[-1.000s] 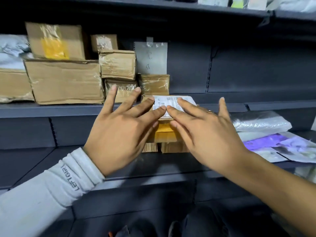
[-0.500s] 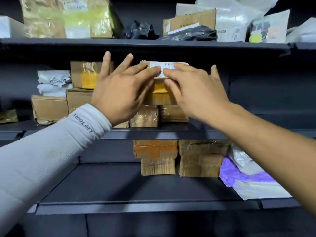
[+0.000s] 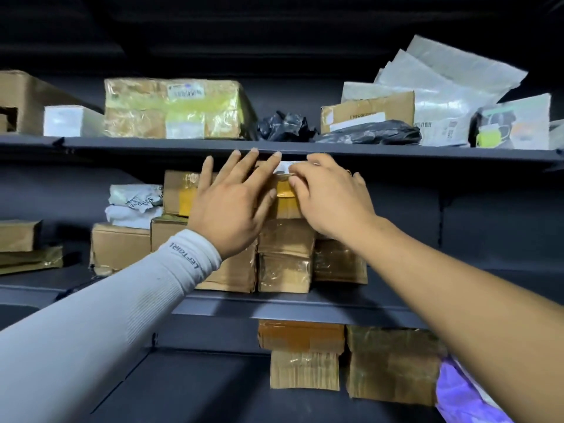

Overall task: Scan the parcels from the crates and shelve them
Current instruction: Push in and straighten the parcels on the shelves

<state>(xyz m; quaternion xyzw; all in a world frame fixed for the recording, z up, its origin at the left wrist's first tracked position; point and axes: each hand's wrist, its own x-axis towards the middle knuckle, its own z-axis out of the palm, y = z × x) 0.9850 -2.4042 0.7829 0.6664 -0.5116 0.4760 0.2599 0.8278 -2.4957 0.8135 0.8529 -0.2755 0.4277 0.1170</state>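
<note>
A small brown parcel [image 3: 287,196] with yellow tape and a white label sits on top of a stack of taped cardboard boxes [image 3: 285,257] on the middle shelf [image 3: 305,303]. My left hand [image 3: 232,206] lies flat against its left front, fingers straight and spread, fingertips near the edge of the shelf above. My right hand [image 3: 329,196] presses on its right side with fingers bent over the label edge. Most of the parcel is hidden behind both hands.
The upper shelf [image 3: 305,148] holds a large yellow-taped box [image 3: 174,108], black bags [image 3: 366,134] and white mailers [image 3: 442,87]. Left on the middle shelf are more boxes [image 3: 119,248] and a white bundle [image 3: 134,203]. The lower shelf carries boxes [image 3: 305,355] and a purple bag [image 3: 464,395].
Both hands have lifted the parcel from the lower shelf level up onto the stack on the middle shelf and now push it in under the upper shelf; the view has tilted upward.
</note>
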